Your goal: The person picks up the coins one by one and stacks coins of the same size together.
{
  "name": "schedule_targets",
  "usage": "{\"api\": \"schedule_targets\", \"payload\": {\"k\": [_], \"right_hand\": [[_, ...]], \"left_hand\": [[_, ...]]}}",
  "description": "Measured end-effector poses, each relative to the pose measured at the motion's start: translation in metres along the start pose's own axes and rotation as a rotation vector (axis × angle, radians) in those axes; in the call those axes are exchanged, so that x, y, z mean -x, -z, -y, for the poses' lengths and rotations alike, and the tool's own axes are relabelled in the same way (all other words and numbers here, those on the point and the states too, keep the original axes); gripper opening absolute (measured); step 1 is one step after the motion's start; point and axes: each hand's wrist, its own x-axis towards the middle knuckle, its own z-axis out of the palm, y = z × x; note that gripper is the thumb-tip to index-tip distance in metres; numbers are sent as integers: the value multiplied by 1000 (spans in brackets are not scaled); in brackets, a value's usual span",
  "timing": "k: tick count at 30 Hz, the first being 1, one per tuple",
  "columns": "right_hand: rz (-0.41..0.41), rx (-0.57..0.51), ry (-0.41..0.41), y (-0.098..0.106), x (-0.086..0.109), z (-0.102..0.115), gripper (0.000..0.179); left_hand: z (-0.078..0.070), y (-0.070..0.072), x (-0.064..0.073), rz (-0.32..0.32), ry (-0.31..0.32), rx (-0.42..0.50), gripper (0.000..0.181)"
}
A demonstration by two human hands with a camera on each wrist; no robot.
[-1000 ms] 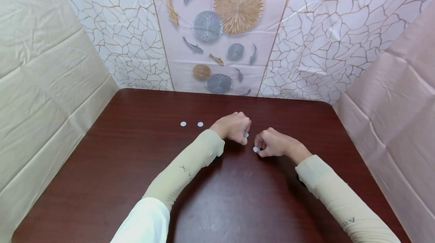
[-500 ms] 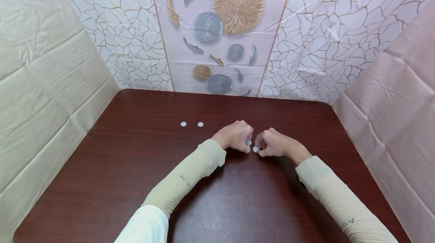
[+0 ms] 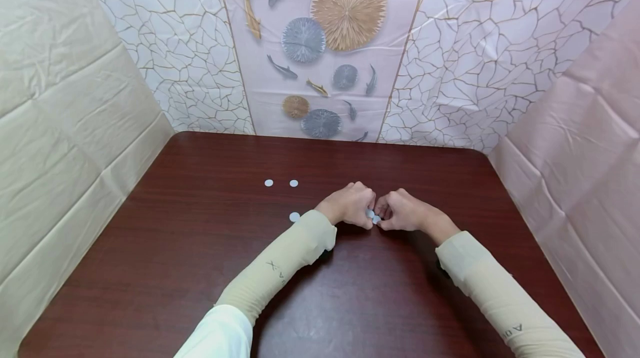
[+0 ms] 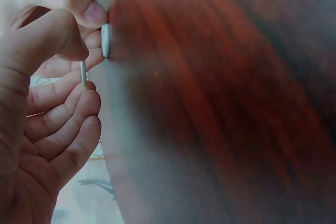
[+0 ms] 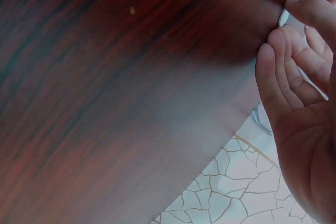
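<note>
My left hand [image 3: 352,205] pinches a small flat white disc [image 4: 83,72] between thumb and fingers, just above the dark table. Right beside it, my right hand [image 3: 407,210] pinches a second white disc [image 3: 376,219] low over the tabletop. In the head view the two discs look almost touching, but the left wrist view shows a small gap between them. The right wrist view catches the right hand's disc [image 5: 283,17] edge-on at the thumb tip. Whether that disc rests on the wood, I cannot tell.
Two white discs lie side by side further back, a left one [image 3: 269,183] and a right one [image 3: 294,183]. Another disc [image 3: 294,217] lies against the outline of the left sleeve. Draped cloth walls [image 3: 75,124] border the reddish-brown table [image 3: 165,247].
My left hand has come toward me and slightly right with its disc, up to the right hand's disc. A disc by the left sleeve has come into sight. The right hand stays put.
</note>
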Motion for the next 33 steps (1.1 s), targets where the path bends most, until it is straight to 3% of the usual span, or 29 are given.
{"api": "schedule_targets", "payload": {"k": [15,33], "right_hand": [[-29,-68,-28,-3,8,-4,15],[-36,-54,-57,-2,9,-8,14]], "left_hand": [[-5,-9,-4,17,29,3,19],[-9,-10,-6,35,-22,4,26]]}}
